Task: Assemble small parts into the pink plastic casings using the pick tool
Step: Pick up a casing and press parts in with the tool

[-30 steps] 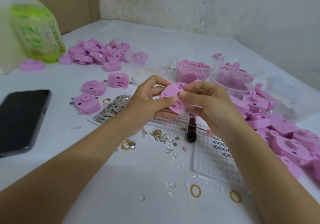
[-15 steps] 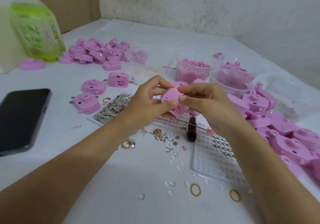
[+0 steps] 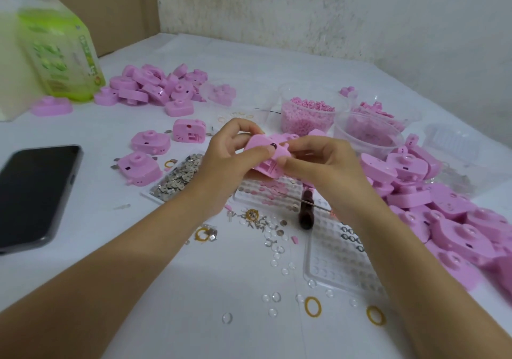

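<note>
Observed one pink casing pinched between left hand and right hand above white table. Noted pick tool lying on table beneath hands, touched by neither. Recorded heap of casings at right, phone at left, green bottle far left.

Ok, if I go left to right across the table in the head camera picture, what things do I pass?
Black phone → heap of small metal pieces → held pink casing → big pile of pink casings.
</note>
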